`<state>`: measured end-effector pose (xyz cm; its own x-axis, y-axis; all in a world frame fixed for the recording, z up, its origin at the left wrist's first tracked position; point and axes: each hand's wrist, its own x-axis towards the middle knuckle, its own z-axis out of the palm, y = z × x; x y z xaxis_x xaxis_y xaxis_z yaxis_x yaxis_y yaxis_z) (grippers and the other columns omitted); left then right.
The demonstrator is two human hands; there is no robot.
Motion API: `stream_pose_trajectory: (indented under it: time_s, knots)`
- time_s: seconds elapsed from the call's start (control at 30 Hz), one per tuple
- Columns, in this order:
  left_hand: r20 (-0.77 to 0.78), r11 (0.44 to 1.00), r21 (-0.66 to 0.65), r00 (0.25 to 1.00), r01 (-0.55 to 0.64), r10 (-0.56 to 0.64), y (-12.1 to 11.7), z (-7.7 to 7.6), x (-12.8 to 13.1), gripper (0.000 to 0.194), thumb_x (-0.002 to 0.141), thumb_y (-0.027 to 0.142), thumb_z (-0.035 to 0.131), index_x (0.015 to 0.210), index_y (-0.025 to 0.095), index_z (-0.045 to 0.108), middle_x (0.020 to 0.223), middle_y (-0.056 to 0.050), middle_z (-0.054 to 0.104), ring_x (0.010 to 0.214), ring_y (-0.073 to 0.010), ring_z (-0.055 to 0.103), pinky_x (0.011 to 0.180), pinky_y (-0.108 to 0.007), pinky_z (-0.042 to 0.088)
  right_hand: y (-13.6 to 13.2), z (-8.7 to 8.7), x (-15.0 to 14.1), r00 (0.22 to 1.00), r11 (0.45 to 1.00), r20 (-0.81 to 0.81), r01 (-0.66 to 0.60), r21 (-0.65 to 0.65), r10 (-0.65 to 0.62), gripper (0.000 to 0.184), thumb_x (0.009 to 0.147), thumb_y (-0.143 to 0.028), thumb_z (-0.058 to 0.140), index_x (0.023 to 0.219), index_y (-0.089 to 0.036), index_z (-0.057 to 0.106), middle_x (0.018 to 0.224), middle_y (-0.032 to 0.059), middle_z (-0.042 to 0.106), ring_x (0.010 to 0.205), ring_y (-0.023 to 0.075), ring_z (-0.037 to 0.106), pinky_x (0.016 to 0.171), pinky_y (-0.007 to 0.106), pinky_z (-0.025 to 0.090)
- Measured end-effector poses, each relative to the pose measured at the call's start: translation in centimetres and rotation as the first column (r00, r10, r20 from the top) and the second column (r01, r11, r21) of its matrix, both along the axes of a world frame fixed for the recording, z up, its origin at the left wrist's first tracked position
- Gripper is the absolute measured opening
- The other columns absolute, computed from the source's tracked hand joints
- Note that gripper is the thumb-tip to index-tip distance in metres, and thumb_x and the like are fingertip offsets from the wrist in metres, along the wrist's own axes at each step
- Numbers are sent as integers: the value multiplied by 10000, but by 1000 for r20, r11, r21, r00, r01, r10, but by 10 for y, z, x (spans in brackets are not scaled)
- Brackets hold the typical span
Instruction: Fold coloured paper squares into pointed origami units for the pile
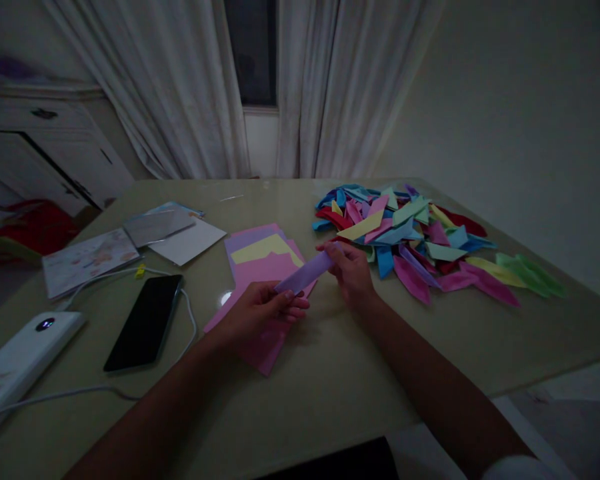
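Note:
A strip of folded purple paper [307, 270] is held slantwise above the table between both my hands. The fingers of my left hand [265, 307] pinch its lower left end. At the upper right end, my right hand [350, 270] grips it between thumb and fingers. Beneath and behind my left hand lie loose sheets of pink paper [255, 277], with a yellow sheet [263, 249] and a purple sheet [233, 250] among them. To the right of my right hand spreads a heap of folded paper pieces [400, 230] in blue, pink, yellow, green, red and purple.
On the left lie a black phone [145, 323], a white power bank [27, 360] and a white cable [193, 313]. Behind them are printed cards [93, 262] and a white sheet [190, 243]. Curtains [180, 87] hang beyond the table's far edge [280, 180].

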<state>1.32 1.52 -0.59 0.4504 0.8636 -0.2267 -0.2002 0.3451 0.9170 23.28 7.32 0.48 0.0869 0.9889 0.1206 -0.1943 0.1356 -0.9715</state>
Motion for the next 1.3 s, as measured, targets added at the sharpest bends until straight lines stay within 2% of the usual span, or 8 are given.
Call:
stream_pose_trajectory:
  time_s: [0.13, 0.27, 0.43, 0.6, 0.77, 0.93, 1.13, 1.3]
  knots:
    - [29, 1000, -4, 1000, 5, -5, 0, 1, -2, 476, 815, 529, 917, 1065, 134, 827, 1055, -168, 851, 823, -198, 807, 762, -310, 646, 2, -2, 2, 998, 999, 50, 34, 4, -34, 468, 742, -638, 881, 698, -194, 737, 571, -30, 472, 534, 108, 379, 471, 250, 267]
    - [50, 1000, 23, 999, 7, -8, 1, 2, -3, 435, 864, 474, 890, 1119, 131, 808, 1187, -186, 824, 902, -188, 807, 817, -286, 638, 7, 0, 4, 993, 995, -68, 97, -17, -98, 520, 713, -666, 889, 668, -185, 696, 537, -54, 427, 481, 73, 289, 432, 232, 214]
    - [81, 967, 177, 982, -183, 171, 5, 1, -6, 644, 835, 300, 924, 1427, 255, 673, 1248, -106, 782, 1023, -211, 800, 929, -345, 638, 9, 3, 5, 982, 991, -136, 125, -47, -130, 533, 664, -643, 933, 673, -179, 671, 517, -86, 362, 454, 48, 255, 405, 204, 168]
    - [-10, 933, 256, 964, -254, 266, 8, 0, -8, 431, 844, 371, 904, 1208, 187, 766, 1148, -114, 795, 991, -231, 789, 918, -364, 640, 6, 1, 1, 988, 991, -88, 119, -54, -123, 527, 709, -641, 895, 669, -192, 621, 500, -93, 358, 436, 53, 258, 403, 218, 165]
    - [20, 884, 350, 945, -312, 325, 9, 4, -11, 672, 846, 339, 908, 1461, 299, 642, 1493, -126, 680, 1004, -195, 761, 917, -367, 641, 8, -3, 1, 994, 991, -1, 107, -75, -107, 536, 722, -653, 865, 649, -203, 584, 493, -89, 369, 435, 59, 272, 415, 219, 177]
    - [-47, 861, 397, 930, -317, 364, 11, 4, -13, 348, 860, 439, 883, 1128, 224, 833, 1297, -116, 785, 981, -213, 755, 855, -325, 633, 6, -7, 0, 995, 992, 61, 90, -88, -85, 524, 753, -673, 834, 687, -196, 626, 497, -83, 382, 442, 70, 283, 431, 230, 178]
    - [-18, 782, 386, 843, -490, 537, 12, 0, -7, 343, 893, 507, 825, 885, 167, 774, 774, -27, 737, 700, -158, 687, 687, -270, 587, 1, -7, -4, 997, 997, 78, -3, -71, 8, 668, 828, -839, 686, 651, -219, 514, 534, -51, 427, 465, 88, 327, 437, 243, 205]
    - [28, 720, 333, 769, -609, 638, 12, -1, -7, 385, 895, 434, 830, 1135, 248, 593, 646, 76, 655, 539, -120, 587, 521, -187, 453, 0, -10, -7, 986, 996, 139, -94, 2, 93, 394, 829, -566, 820, 839, -197, 681, 632, -46, 535, 548, 111, 442, 514, 245, 340]
